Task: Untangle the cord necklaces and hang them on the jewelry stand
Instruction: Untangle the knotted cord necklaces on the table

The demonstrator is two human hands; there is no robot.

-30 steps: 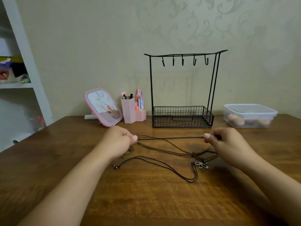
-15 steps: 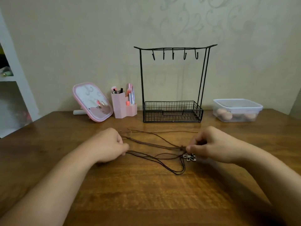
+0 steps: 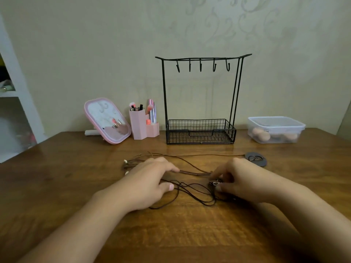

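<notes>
Pinning cords (image 3: pixel 191 194) w/ my left hand (image 3: pixel 150 179), fingers flat, so right hand (image 3: pixel 235 179) can pinch the pendant (image 3: pixel 214 183) & tease loops apart; stand (image 3: pixel 201 130) hooks bare.

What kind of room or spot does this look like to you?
Probably a dressing or vanity table at home: a pink mirror, a pink holder of makeup brushes and a wire jewelry stand line the wall on a wooden table.
</notes>
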